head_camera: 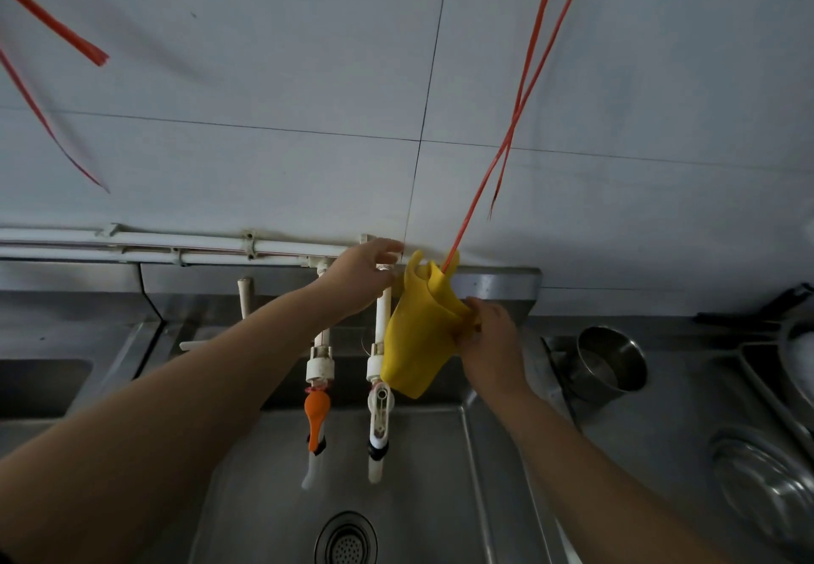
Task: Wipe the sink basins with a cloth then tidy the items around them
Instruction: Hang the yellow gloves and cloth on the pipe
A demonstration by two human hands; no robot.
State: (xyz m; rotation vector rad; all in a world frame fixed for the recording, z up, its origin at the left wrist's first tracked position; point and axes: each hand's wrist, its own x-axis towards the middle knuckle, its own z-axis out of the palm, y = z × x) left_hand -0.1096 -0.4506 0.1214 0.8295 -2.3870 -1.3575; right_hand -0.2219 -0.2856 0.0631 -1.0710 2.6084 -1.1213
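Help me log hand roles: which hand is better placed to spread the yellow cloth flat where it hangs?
Probably the right hand: its fingers already pinch the yellow cloth at its edge. The left hand is up at the white pipe, beside the cloth's top.

A stainless steel counter (660,409) is carrying a small steel pot (610,363) and a steel lid (766,488) lying to the right of its sunken basin (418,475).

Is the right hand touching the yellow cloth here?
Touching. The head view shows the right hand pinching a bunched edge of the yellow cloth beside the taps.
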